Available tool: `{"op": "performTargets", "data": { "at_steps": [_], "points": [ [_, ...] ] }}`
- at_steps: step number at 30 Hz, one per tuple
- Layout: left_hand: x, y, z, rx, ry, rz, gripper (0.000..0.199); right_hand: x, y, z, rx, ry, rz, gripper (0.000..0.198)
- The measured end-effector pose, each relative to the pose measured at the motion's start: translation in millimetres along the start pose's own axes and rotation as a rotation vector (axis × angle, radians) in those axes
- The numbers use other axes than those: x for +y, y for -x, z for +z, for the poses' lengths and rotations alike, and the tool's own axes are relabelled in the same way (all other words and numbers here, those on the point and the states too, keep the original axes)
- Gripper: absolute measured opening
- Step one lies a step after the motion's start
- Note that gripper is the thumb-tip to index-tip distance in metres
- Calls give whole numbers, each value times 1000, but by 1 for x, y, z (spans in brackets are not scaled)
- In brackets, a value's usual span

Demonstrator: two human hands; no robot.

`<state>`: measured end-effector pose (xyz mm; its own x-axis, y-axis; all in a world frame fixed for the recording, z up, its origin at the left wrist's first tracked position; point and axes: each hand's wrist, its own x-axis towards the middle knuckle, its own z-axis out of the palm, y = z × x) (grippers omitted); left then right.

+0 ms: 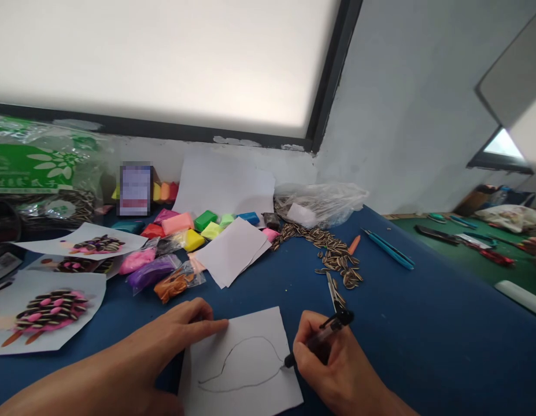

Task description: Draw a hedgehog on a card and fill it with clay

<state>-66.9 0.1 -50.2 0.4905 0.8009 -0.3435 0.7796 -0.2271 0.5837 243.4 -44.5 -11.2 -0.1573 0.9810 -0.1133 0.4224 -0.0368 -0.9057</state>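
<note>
A white sheet of paper (250, 398) lies on the blue table in front of me, bearing a thin, dark outline of a rounded shape that narrows toward the left. My left hand (172, 335) rests at the sheet's upper left, index finger stretched onto its edge and thumb apart, with nothing held. In my right hand (332, 364) is a black pen (322, 337), gripped between thumb and fingers. Its tip meets the paper at the right end of the outline. Just beyond that hand lies a slim utility knife (333, 292), partly hidden by the pen.
Sunflower seeds (332, 248) spill from a clear bag (337, 199). Colourful clay packets (176, 222) and blank paper sheets (233, 251) lie ahead. Seed-decorated clay hedgehog cards (51, 312) are at left. Blue tweezers (389, 248) lie right, near a green table (445, 248).
</note>
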Motion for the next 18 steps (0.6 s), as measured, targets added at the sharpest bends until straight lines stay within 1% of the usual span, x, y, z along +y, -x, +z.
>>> {"op": "performTargets", "data": {
  "at_steps": [8,14,18],
  "points": [
    [12,2,-5,-11,43,-1,95,3,0,-1,1,-3,-15,19],
    [5,-1,0,23,42,41,97,4,-1,-2,13,7,-21,19],
    [2,-1,-1,28,29,23,99,6,-2,-2,10,10,-21,19]
  ]
}}
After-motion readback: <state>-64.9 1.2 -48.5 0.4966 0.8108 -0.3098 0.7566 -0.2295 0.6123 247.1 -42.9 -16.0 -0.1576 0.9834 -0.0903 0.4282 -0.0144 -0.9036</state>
